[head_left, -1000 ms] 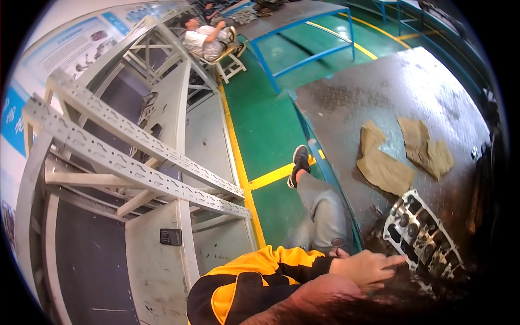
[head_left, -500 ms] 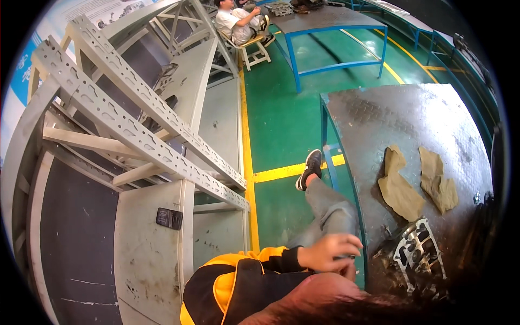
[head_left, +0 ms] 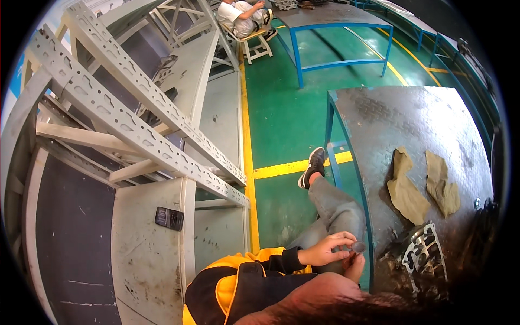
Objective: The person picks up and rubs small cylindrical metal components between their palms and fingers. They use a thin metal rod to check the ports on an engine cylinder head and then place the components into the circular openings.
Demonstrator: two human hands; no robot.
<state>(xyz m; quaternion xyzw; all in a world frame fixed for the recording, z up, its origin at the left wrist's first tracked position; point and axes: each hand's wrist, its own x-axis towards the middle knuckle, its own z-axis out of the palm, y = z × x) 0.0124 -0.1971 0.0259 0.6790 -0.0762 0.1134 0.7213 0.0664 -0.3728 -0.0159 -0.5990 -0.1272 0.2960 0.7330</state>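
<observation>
A small round dark-grey metal piece (head_left: 358,247) is at the fingertips of my hands, in front of my lap. My right hand (head_left: 355,267) is closed just below it, fingertips pinched against its underside. Reaching in from the left, my left hand (head_left: 328,248) has its thumb and fingers apart, with their tips beside the piece; whether they touch it I cannot tell. The black and yellow sleeve (head_left: 281,259) covers my left arm. To the right, a metal engine casting (head_left: 427,252) with openings in its flat face lies on the metal-topped table (head_left: 379,116).
Two brown paper pieces (head_left: 406,189) lie on the table past the casting. At left stand grey perforated rack beams (head_left: 114,116) and a shelf bearing a black phone (head_left: 169,218). Another person (head_left: 241,19) sits on a stool near a farther blue-framed table (head_left: 336,17).
My left hand's fingers have spread out and turned toward my right hand. The round piece now shows between them. The view has shifted slightly.
</observation>
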